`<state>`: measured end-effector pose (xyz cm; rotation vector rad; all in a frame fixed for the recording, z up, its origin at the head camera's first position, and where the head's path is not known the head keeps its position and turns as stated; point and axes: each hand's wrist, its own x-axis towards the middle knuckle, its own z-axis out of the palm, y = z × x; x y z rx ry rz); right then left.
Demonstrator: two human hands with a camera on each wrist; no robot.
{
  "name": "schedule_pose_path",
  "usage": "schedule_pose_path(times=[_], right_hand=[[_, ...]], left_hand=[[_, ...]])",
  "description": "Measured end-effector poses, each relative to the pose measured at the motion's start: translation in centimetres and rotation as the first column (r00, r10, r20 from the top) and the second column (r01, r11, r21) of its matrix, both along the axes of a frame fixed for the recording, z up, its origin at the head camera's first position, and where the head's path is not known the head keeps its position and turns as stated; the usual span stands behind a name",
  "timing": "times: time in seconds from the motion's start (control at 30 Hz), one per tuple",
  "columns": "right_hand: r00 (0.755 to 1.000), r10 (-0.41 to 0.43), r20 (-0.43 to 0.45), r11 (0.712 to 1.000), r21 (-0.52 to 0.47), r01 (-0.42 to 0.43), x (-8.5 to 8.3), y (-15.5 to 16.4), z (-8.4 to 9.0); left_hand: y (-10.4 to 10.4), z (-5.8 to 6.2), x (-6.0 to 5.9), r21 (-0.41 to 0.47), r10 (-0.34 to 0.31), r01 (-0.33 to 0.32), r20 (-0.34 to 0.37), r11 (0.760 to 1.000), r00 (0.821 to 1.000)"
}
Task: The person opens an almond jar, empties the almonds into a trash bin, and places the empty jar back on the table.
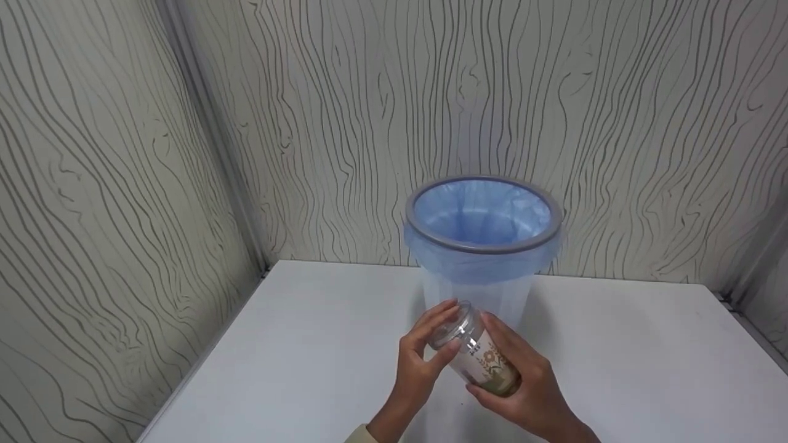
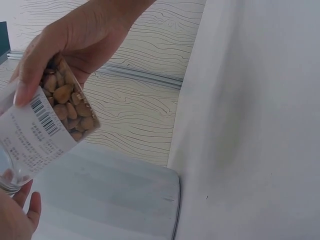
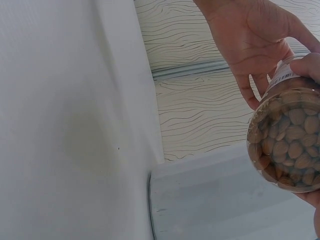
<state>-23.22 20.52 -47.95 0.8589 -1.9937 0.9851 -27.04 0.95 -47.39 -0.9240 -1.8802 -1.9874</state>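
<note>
Between the two hands in the head view, a clear plastic jar (image 1: 477,357) tilts above the white table (image 1: 308,357), the right hand (image 1: 523,387) wrapped round its lower body and the left hand (image 1: 422,357) curled on its clear lid (image 1: 452,326), with a blue-lined bin (image 1: 483,215) just beyond them against wood-grain walls. From the left wrist, the right hand (image 2: 75,35) grips the jar (image 2: 47,120) (barcode label, almonds (image 2: 67,107) inside), the left hand's fingers (image 2: 17,215) below its lid end. From the right wrist, the jar's (image 3: 287,137) round almond-packed base faces the camera, the left hand (image 3: 250,40) behind it.
</note>
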Motion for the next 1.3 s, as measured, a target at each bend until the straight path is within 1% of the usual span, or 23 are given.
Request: schedule_pose_path(times=[0.17,0.37,0.8,0.97,1.17,1.3], right_hand=[[1.000,0.010,0.010,1.000,-0.007,-0.010,0.01,-0.08,-0.06],[1.000,0.001,0.000,1.000,0.000,-0.001,0.00,-0.10,-0.05],[1.000,-0.005,0.001,1.000,0.009,0.005,0.15,-0.08,0.16],[1.000,-0.007,0.001,1.000,0.006,0.007,0.14,-0.07,0.19],[1.000,-0.007,0.009,1.000,0.008,0.007,0.22,-0.06,0.11],[1.000,-0.003,0.009,1.000,0.005,0.003,0.20,-0.12,0.12]], left_hand=[[-0.02,-0.02,0.11,0.000,0.008,-0.008,-0.006,1.000,1.000],[0.06,0.10,0.23,0.000,0.035,-0.035,0.007,0.999,0.999],[0.05,0.08,0.20,0.016,0.020,-0.021,0.015,1.000,1.000],[0.02,0.10,0.16,0.011,0.021,-0.021,0.008,1.000,1.000],[0.01,0.13,0.21,-0.011,0.034,-0.034,0.003,0.999,0.999],[-0.02,0.22,0.22,-0.007,0.045,-0.045,0.004,0.999,0.999]])
